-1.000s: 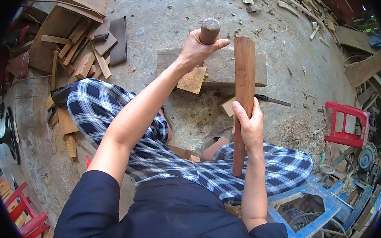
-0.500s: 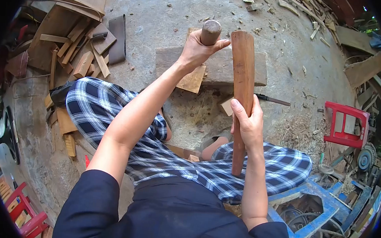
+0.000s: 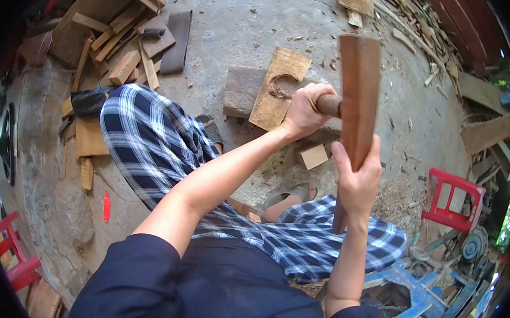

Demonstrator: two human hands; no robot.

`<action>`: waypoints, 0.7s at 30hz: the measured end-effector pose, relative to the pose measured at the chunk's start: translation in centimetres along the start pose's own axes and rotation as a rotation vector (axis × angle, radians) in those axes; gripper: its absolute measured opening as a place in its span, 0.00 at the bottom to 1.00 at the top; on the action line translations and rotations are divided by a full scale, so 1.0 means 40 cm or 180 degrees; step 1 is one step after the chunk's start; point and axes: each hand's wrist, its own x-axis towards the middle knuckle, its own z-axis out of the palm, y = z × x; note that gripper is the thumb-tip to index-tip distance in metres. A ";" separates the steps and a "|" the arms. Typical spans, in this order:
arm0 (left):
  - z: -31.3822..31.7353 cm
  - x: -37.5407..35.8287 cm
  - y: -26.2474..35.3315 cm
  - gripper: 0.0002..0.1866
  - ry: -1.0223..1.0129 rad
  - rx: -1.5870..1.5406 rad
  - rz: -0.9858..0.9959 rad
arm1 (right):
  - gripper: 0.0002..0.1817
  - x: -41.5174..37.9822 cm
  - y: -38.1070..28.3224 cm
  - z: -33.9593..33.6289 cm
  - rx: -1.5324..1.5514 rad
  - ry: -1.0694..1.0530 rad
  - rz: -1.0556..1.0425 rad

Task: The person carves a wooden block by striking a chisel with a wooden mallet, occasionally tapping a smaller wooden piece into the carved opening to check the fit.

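Observation:
My left hand is closed around the round wooden handle of a chisel. Its thin dark shank points left, to a curved cut in a light wooden board; the cutting edge cannot be made out. The board rests across a thick weathered block. In my right hand is a long, flat-sided wooden club, held upright with fingers wrapped round its lower part. The club's side meets or overlaps the handle's end, and is slightly blurred.
A small wood block lies by my foot. Offcuts are heaped at the upper left. A red plastic stool and blue metal machine frame stand at the right. Wood scraps line the upper right.
The chisel handle, whose end faced up toward me, now points right against the club. The club has shifted right and up. My view has turned, showing more of the board and its curved cut.

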 end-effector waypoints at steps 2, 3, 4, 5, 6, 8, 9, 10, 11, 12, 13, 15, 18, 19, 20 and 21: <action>-0.009 -0.005 -0.001 0.11 -0.0021 0.0280 0.0131 | 0.22 -0.024 -0.006 -0.006 0.0596 0.0166 0.0110; -0.010 -0.013 -0.002 0.11 -0.0004 0.0270 0.0110 | 0.22 -0.041 -0.043 -0.008 0.1052 0.0289 0.0238; -0.011 -0.011 -0.001 0.11 -0.0022 0.0275 0.0127 | 0.22 -0.040 -0.030 0.000 0.1040 0.0285 0.0222; -0.013 -0.007 0.002 0.10 -0.0048 0.0279 0.0156 | 0.23 -0.041 0.001 0.017 0.0887 0.0474 -0.0056; -0.012 -0.008 0.003 0.10 -0.0049 0.0265 0.0181 | 0.24 -0.042 0.018 0.029 0.0732 0.0676 -0.0331; -0.009 -0.011 0.004 0.10 -0.0080 0.0154 0.0080 | 0.24 -0.024 0.032 0.039 -0.0027 -0.0007 0.0146; -0.006 -0.015 0.009 0.10 -0.0003 0.0200 0.0126 | 0.23 -0.023 0.021 0.027 -0.0125 0.0078 -0.0027; -0.009 -0.007 0.006 0.10 0.0036 0.0222 0.0139 | 0.23 -0.024 0.008 0.017 -0.0213 0.0127 -0.0207; -0.012 -0.013 0.002 0.10 0.0016 0.0359 0.0175 | 0.23 -0.032 0.005 0.014 0.0102 0.0239 -0.0102; -0.015 -0.024 -0.002 0.11 -0.0014 0.0485 0.0211 | 0.23 -0.042 0.005 0.013 0.0407 0.0361 0.0013; -0.019 -0.027 -0.004 0.12 -0.0044 0.0455 0.0155 | 0.23 -0.048 0.012 0.025 0.0533 0.0661 -0.0308; -0.022 -0.028 0.000 0.12 -0.0003 0.0453 0.0115 | 0.23 -0.044 0.011 0.050 0.0290 0.0474 -0.0211; -0.028 -0.010 0.007 0.12 -0.0115 0.0206 -0.0212 | 0.22 -0.017 0.018 0.042 -0.0068 0.0168 -0.0218; -0.040 -0.007 0.008 0.13 -0.0239 -0.0011 -0.0583 | 0.22 -0.016 0.010 0.034 0.0227 -0.0003 0.0073; -0.052 0.010 -0.014 0.11 -0.0167 -0.0026 -0.0564 | 0.22 -0.021 0.007 0.026 0.0511 -0.0170 0.0378; -0.071 0.032 0.007 0.10 -0.0052 -0.0420 -0.0714 | 0.23 -0.024 0.022 0.035 0.0878 -0.0100 0.0276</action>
